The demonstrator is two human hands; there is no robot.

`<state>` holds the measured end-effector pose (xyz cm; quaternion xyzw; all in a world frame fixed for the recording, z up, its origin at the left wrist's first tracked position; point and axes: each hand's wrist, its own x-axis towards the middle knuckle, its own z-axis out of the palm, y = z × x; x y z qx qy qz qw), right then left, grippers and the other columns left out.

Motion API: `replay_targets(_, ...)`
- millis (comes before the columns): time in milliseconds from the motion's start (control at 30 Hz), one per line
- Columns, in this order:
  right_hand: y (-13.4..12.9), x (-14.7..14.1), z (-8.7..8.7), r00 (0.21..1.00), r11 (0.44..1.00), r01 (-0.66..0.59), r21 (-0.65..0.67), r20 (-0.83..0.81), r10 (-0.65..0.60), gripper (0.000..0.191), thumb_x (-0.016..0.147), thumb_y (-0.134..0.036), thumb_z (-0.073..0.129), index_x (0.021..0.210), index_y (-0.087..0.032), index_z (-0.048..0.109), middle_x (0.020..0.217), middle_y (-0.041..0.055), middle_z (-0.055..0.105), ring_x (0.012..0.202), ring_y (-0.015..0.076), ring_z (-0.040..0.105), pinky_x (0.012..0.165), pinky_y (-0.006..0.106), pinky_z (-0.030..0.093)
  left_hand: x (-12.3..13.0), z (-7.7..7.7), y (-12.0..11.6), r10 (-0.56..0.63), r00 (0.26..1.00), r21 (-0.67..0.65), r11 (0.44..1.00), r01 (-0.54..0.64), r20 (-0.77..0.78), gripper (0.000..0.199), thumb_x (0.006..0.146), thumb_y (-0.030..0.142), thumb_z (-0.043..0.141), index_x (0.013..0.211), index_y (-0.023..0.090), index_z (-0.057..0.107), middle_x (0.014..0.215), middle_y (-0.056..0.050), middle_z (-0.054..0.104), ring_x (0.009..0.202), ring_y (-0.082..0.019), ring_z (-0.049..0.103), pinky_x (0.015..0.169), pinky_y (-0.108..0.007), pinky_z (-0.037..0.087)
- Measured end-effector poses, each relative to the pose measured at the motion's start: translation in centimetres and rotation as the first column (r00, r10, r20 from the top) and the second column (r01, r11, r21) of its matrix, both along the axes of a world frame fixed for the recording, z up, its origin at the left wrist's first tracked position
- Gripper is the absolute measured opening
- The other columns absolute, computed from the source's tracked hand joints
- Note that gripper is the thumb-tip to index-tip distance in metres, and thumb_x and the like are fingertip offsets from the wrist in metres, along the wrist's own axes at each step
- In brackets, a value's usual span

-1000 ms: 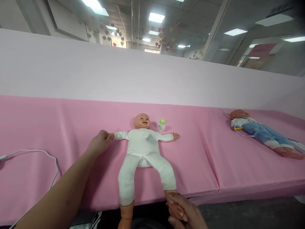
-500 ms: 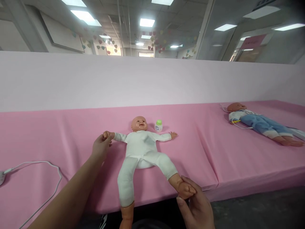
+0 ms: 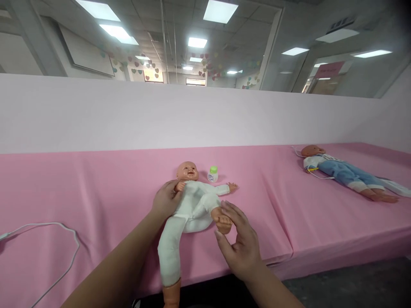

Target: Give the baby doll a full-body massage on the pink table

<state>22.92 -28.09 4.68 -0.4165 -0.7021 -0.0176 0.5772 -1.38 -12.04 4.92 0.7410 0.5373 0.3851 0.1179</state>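
Note:
A baby doll [image 3: 192, 201] in a white suit lies on its back on the pink padded surface [image 3: 128, 171]. My left hand [image 3: 167, 199] is closed on the doll's hand [image 3: 180, 186] and holds it over the chest. My right hand [image 3: 239, 239] is curved round the doll's foot [image 3: 223, 221], with the thumb below and the fingers above. That leg is bent up toward the belly. The doll's other leg [image 3: 170, 252] hangs toward the front edge. Beyond the doll's shoulder stands a small jar [image 3: 212, 174] with a green lid.
A second doll [image 3: 343, 171] in blue trousers lies at the right with thin tubes beside it. A white cable [image 3: 75, 244] curves over the left side. Behind the surface rises a white wall [image 3: 192, 119] with glass above.
My left hand has brought the doll's hand inward from the side to its chest. My right hand has moved up and left, and the held leg is now bent toward the belly.

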Motion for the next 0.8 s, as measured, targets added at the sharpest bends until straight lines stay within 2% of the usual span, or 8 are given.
replay_targets(100,2.3,-1.2,0.3,1.000,1.000,0.001,-0.017,0.021,-0.001,0.053,0.094,-0.021,0.063,0.146,-0.024,0.052,0.141,0.0120,0.066,0.137,0.0312,0.058,0.111,0.054,0.054,-0.5,-1.2,0.3,-0.099,0.990,0.032,0.994,0.102,-0.098,0.048,0.100,0.041,0.054,0.144,0.026,0.062,0.146,-0.007,0.066,0.138,-0.030,0.058,0.116,-0.044,0.045)
replay_targets(200,4.4,-2.4,-0.4,0.997,0.996,0.020,-0.092,0.082,-0.012,0.049,0.096,-0.027,0.062,0.145,-0.023,0.053,0.142,0.0115,0.066,0.137,0.0323,0.057,0.113,0.056,0.052,-1.2,-1.9,0.7,-0.169,0.969,0.011,0.985,0.173,-0.181,0.057,0.100,0.043,0.051,0.153,0.022,0.055,0.157,-0.007,0.056,0.152,-0.031,0.043,0.125,-0.048,0.036)
replay_targets(367,6.7,-3.5,-1.6,0.992,0.984,0.017,-0.175,0.124,0.005,0.041,0.098,-0.031,0.060,0.138,-0.022,0.059,0.140,0.0120,0.067,0.131,0.0308,0.061,0.111,0.054,0.053,-1.5,-2.2,1.1,-0.235,0.951,-0.036,0.972,0.233,-0.201,0.062,0.100,0.046,0.050,0.156,0.019,0.051,0.162,-0.009,0.050,0.158,-0.032,0.031,0.129,-0.055,0.026)
replay_targets(467,6.6,-3.5,-1.4,0.994,0.984,0.020,-0.175,0.106,-0.002,0.041,0.097,-0.031,0.062,0.137,-0.022,0.060,0.139,0.0116,0.068,0.129,0.0302,0.063,0.112,0.055,0.053,-1.4,-2.2,1.0,-0.225,0.970,0.003,0.974,0.226,-0.094,0.059,0.099,0.044,0.052,0.153,0.022,0.053,0.160,-0.009,0.053,0.155,-0.030,0.038,0.129,-0.054,0.027)
replay_targets(533,5.7,-3.1,-1.0,0.996,0.988,0.025,-0.153,0.085,-0.012,0.042,0.096,-0.031,0.063,0.138,-0.024,0.059,0.138,0.0113,0.069,0.129,0.0302,0.065,0.111,0.055,0.054,-1.5,-2.1,0.9,-0.157,0.986,-0.005,0.987,0.158,0.058,0.055,0.099,0.046,0.053,0.150,0.024,0.056,0.152,-0.009,0.061,0.144,-0.030,0.053,0.121,-0.051,0.039)
replay_targets(600,4.1,-2.6,-0.6,0.998,0.992,0.035,-0.118,0.064,-0.028,0.045,0.096,-0.030,0.065,0.140,-0.024,0.057,0.138,0.0117,0.069,0.130,0.0306,0.065,0.110,0.054,0.056,-1.9,-2.1,1.0,-0.045,0.968,-0.069,0.996,0.064,0.248,0.051,0.099,0.051,0.053,0.143,0.025,0.060,0.135,-0.008,0.071,0.125,-0.031,0.066,0.107,-0.048,0.052)
replay_targets(700,1.1,-1.4,-0.3,0.997,0.997,0.055,-0.060,0.066,-0.051,0.049,0.094,-0.026,0.068,0.141,-0.024,0.056,0.138,0.0124,0.069,0.134,0.0311,0.063,0.109,0.052,0.057,-2.5,-2.4,1.5,0.123,0.836,-0.184,0.983,-0.027,0.535,0.044,0.098,0.056,0.056,0.126,0.023,0.065,0.113,-0.009,0.076,0.109,-0.030,0.071,0.093,-0.044,0.058)
replay_targets(800,-1.9,0.0,-0.6,0.990,0.995,0.085,-0.046,0.120,-0.079,0.050,0.092,-0.024,0.070,0.140,-0.023,0.057,0.137,0.0126,0.070,0.131,0.0306,0.066,0.106,0.048,0.061,-3.1,-3.0,2.6,0.266,0.597,-0.314,0.949,-0.025,0.757,0.032,0.099,0.051,0.056,0.114,0.022,0.059,0.105,-0.011,0.074,0.103,-0.028,0.073,0.087,-0.043,0.061)
